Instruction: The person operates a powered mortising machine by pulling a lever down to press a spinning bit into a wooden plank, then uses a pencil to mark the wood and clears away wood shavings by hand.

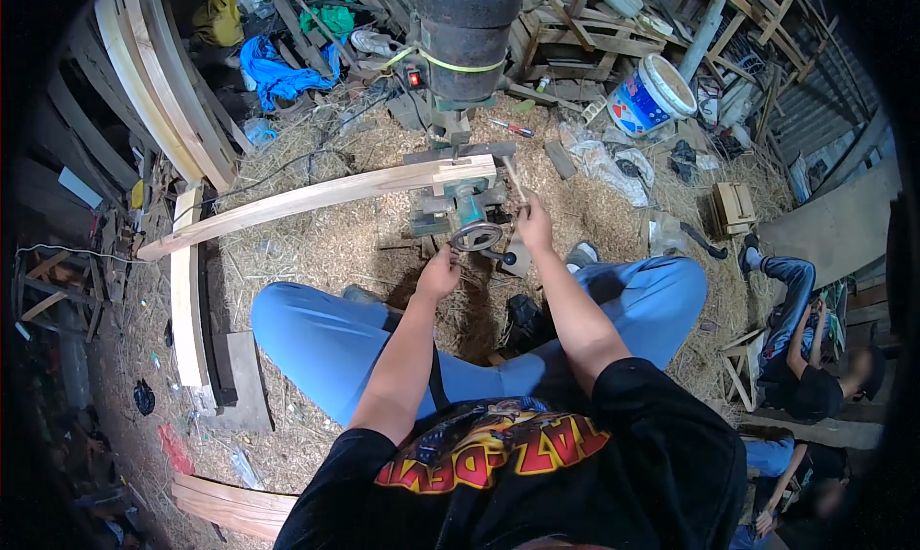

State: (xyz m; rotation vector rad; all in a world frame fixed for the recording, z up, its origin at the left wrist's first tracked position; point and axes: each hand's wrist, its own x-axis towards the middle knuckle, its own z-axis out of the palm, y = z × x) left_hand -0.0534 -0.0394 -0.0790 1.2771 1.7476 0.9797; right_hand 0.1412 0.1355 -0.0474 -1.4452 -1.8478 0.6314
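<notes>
A dark, dusty machine motor stands upright in front of me. Below it, a green vise with a metal handwheel grips one end of a long, slightly curved wooden beam. A short wood block sits along that end. My right hand, right of the vise, is closed around a thin stick whose far tip points toward the beam's end. My left hand is just left of and below the handwheel, its fingers bent together; what they hold, if anything, is hidden.
Wood shavings cover the ground. A screwdriver lies behind the machine, and a white-and-blue bucket stands at the back right. Curved planks lean at the left. Another beam supports the workpiece's left end. Other people sit at the right.
</notes>
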